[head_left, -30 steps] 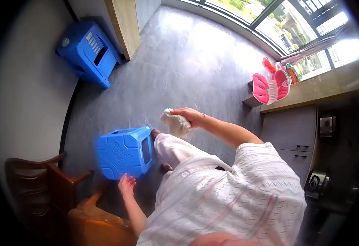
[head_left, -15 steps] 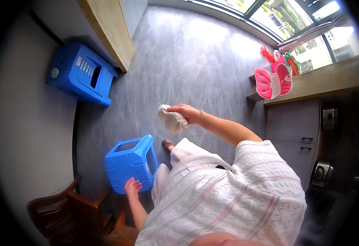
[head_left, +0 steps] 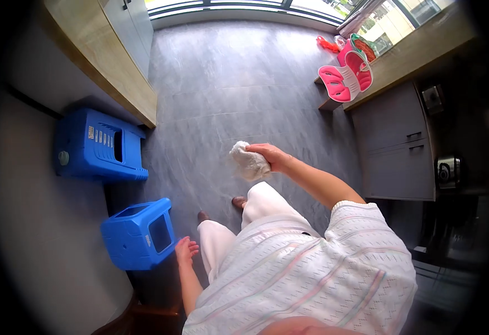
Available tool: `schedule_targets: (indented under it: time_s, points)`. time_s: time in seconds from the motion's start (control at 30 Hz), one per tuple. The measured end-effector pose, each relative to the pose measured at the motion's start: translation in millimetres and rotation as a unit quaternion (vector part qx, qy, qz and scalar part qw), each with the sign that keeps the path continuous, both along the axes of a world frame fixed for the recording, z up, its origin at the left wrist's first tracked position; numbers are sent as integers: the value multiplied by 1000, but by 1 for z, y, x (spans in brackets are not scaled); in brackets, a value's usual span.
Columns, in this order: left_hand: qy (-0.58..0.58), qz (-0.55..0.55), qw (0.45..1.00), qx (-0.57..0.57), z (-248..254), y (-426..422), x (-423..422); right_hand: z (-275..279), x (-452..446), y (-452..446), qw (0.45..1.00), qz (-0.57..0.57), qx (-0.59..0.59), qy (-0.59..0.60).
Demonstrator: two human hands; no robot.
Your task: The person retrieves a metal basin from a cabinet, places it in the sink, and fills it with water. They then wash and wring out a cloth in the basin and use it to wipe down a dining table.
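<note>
Rumpled fuzzy cloth, boxy plastic stool

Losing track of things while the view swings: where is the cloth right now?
Near the middle of the head view, the cloth is in the right hand, just above the right shoe in the picture.

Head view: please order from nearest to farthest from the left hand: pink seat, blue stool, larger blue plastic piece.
1. Blue stool, left of the left hand.
2. Larger blue plastic piece, by left wall.
3. Pink seat, far right.
</note>
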State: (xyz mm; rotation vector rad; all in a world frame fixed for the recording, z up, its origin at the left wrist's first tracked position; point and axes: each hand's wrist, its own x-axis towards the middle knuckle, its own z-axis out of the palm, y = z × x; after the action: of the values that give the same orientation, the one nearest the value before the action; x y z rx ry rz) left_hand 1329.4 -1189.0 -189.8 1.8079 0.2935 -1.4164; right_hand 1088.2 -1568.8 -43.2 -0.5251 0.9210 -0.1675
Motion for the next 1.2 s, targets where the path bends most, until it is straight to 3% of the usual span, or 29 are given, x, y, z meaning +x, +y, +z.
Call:
schedule_targets:
  time_s: [0.1,0.23,0.4,0.6,0.7,0.73,0.83,0.93,1.03,1.2]
  points:
    - [7,-80,997,-13,-27,10,46,0,-8,32,997,-64,34,-17]
    - [7,-147,989,-1,-45,-2,101,-19,-30,85,991,-135,-13,11]
    - [-16,-222,975,-7,-4,-63,114,-3,-59,137,975,-219,19,-30]
    - [120,-403,897,-136,82,-176,3,-14,-111,177,943,-310,11,-121]
    - [235,-530,791,-193,131,-216,-104,-3,-147,193,925,-357,-9,-129]
    - [305,-559,736,-230,135,-224,-134,0,-158,199,918,-374,-9,-134]
    - [413,-585,665,-211,117,-233,-230,0,-206,219,898,-414,-46,-142]
    - [499,-549,636,-213,101,-234,-308,12,-253,242,869,-469,-72,-139]
    - [494,-510,673,-205,83,-239,-357,23,-289,268,822,-542,-88,-148]
    - [390,-630,650,-167,65,-272,-399,7,-324,310,754,-638,-80,-136]
